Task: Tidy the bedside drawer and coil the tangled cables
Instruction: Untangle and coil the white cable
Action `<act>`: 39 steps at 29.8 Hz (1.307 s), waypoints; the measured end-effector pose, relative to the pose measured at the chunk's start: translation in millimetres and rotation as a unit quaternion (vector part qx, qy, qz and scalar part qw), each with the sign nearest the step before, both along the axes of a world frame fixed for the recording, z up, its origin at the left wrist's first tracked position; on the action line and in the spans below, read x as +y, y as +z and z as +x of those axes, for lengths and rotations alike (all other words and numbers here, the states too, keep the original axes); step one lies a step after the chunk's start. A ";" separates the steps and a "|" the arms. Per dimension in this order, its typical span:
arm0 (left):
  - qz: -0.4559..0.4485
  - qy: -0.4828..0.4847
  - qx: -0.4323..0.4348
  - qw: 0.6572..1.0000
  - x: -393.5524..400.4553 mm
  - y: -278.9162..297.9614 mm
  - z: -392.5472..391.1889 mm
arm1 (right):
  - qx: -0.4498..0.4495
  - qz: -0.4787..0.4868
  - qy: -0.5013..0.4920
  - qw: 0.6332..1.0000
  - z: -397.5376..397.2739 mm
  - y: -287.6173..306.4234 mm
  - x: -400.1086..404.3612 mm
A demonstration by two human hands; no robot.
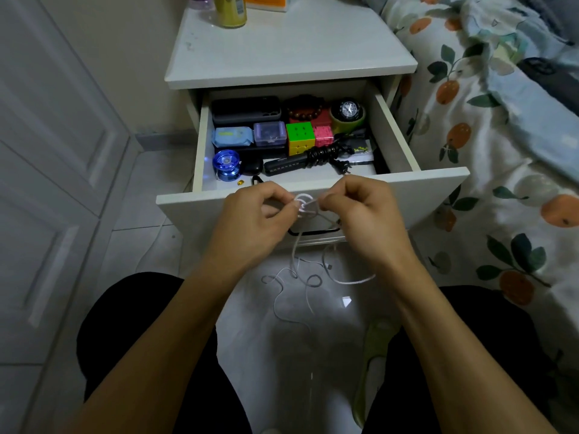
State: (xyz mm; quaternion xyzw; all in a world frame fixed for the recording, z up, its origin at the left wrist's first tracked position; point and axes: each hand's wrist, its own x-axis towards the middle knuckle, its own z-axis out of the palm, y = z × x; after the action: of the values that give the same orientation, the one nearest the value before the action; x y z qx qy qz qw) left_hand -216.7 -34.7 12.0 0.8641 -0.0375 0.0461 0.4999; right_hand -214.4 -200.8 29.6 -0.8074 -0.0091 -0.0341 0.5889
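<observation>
**Both hands pinch a knotted white cable in front of the open drawer**

A bed with a soft, crumpled cover (488, 126) printed with oranges and dark leaves fills the right side. Beside it stands a white bedside cabinet (291, 48) with a smooth, flat top. Its drawer (313, 189) is pulled out, a plain white box with a flat front panel and a thin dark handle.

Inside the drawer, things lie in rows. At the back are a dark, rounded oblong case (246, 109), a bracelet of brown beads (305, 109) and a round black watch (347, 109) set on a greenish roll. In the middle row sit a pale blue soft packet (232, 136), a clear plastic box (270, 134), a glossy puzzle cube (300, 137) with green and yellow faces, and a smaller pink cube (323, 136). At the front lie a shiny blue yo-yo (226, 164) and a long black power strip (286, 166) with its thick black cord (324, 155) bundled in tight loops.

The left hand (253, 214) and the right hand (357, 208) are held close together just before the drawer front, fingers curled. Each pinches the thin white cable (305, 206) at a small tangle of loops that sits between the fingertips. From there the cable hangs down and lies in loose curls on the glossy pale floor tiles (297, 324) between the person's knees.
</observation>
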 end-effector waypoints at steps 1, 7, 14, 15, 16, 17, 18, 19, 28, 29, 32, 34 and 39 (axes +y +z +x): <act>0.013 -0.012 -0.004 1.000 2.2 -0.3 -0.2 | 0.009 0.006 0.019 1.000 -1.0 0.6 -1.7; -0.057 0.007 0.067 0.996 7.0 -4.4 2.1 | -0.097 -0.127 0.085 0.983 -5.2 -4.7 -8.4; -0.195 0.089 0.203 0.956 5.0 -5.6 5.2 | -0.248 -0.242 0.170 0.923 -5.5 -7.2 -5.0; -0.206 0.089 0.208 0.952 5.8 -4.6 5.2 | -0.254 -0.246 0.176 0.919 -5.0 -6.6 -5.1; -0.213 0.085 0.210 0.951 6.1 -3.5 4.7 | -0.256 -0.245 0.179 0.918 -5.3 -6.0 -6.0; -0.213 0.078 0.205 0.952 7.3 -2.6 3.9 | -0.247 -0.235 0.177 0.923 -6.2 -5.3 -5.2; -0.199 0.070 0.185 0.960 8.6 -2.5 3.1 | -0.221 -0.208 0.167 0.938 -7.0 -5.3 -4.8; -0.165 0.059 0.148 0.973 10.2 -2.7 2.9 | -0.174 -0.163 0.149 0.960 -7.0 -5.4 -4.1; -0.215 0.054 0.179 0.958 12.4 1.0 0.1 | -0.151 -0.110 0.140 0.972 -11.0 -2.2 -0.4; -0.222 0.062 0.180 0.956 12.1 0.6 -0.2 | -0.187 -0.152 0.152 0.959 -11.1 -2.0 -0.9; -0.163 0.062 0.095 0.980 8.6 -2.4 -2.1 | -0.236 -0.210 0.181 0.931 -8.9 -2.5 -5.3; -0.155 0.045 0.081 0.983 7.2 -2.3 -4.3 | -0.241 -0.225 0.190 0.925 -7.6 -3.3 -7.3; -0.289 0.078 0.241 0.923 13.8 -1.8 -0.6 | -0.265 -0.245 0.201 0.911 -7.7 -4.0 -7.8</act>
State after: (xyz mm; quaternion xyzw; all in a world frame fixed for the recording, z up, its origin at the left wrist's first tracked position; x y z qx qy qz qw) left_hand -217.3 -21.0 10.2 0.6674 0.1665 -0.1154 0.7166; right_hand -222.1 -208.6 25.6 -0.8688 -0.3348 -0.1242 0.3430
